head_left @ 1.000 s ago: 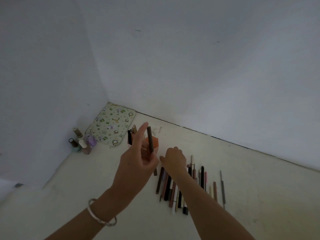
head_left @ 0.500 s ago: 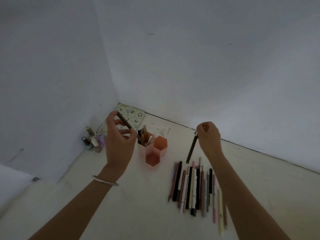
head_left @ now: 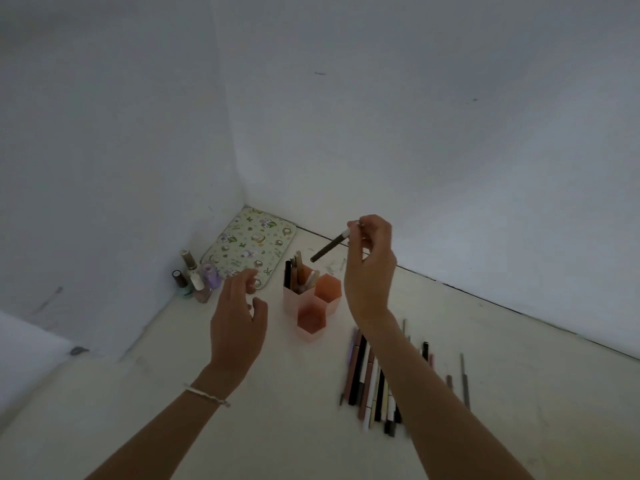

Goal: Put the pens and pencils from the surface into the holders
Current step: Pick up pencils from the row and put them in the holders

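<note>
A cluster of pink hexagonal holders stands on the pale surface; its back-left cell has several pens upright in it, the other two look empty. My right hand is raised just right of the holders, fingertips pinching the top end of a dark brown pen that slants down-left above them. My left hand hovers left of the holders with fingers spread and nothing in it. A row of several pens and pencils lies on the surface under my right forearm.
Several small nail-polish bottles stand against the left wall. A patterned flat pad lies in the corner behind the holders. White walls close off the left and back. A thin grey pencil lies at the right of the row.
My left hand no longer holds its pen and has dropped lower, open, left of the holders. My right hand has carried its dark pen left, above the holders.
</note>
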### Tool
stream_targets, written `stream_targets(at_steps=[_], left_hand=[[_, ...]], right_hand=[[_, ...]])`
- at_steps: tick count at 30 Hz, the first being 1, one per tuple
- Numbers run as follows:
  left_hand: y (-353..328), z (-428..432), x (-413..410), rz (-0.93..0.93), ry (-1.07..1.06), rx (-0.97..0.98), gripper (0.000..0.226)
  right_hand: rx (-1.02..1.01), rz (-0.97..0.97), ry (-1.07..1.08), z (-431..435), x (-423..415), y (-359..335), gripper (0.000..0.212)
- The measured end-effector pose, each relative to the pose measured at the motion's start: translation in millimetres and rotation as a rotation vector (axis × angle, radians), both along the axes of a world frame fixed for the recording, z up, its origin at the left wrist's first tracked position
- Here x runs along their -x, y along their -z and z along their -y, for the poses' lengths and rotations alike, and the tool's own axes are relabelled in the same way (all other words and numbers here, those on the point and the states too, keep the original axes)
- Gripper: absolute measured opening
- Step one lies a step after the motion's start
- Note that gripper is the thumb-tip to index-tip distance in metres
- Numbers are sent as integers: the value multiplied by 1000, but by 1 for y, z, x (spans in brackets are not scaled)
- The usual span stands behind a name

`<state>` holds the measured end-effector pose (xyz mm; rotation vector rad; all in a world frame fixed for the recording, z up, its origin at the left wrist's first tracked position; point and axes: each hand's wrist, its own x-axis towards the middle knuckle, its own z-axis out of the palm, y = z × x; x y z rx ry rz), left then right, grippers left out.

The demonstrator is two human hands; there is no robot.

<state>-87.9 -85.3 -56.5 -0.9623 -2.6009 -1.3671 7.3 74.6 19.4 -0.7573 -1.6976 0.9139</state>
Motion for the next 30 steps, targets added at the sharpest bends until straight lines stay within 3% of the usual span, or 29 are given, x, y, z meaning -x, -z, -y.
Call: stream_targets(at_steps=[6, 9, 11, 16, 24, 30], left_hand=[[4, 10, -24, 107, 88, 38, 41], [12, 8, -43, 144, 179, 94, 36], [18, 3, -54, 169, 272, 153, 30], [38, -31, -88, 244, 466, 443, 20], [49, -81, -127, 230, 338, 688, 18], [42, -89, -129, 421, 262, 701, 23]], right_hand=[[-11, 378, -149, 8, 9, 45, 4], [-94, 519, -204, 8, 4, 52, 17], [-141, 451, -142, 6, -4, 47, 21], [10, 231, 121, -24, -42, 26, 20], [159, 345, 191, -46, -108, 38, 30], [239, 405, 171, -37, -122, 61, 31]])
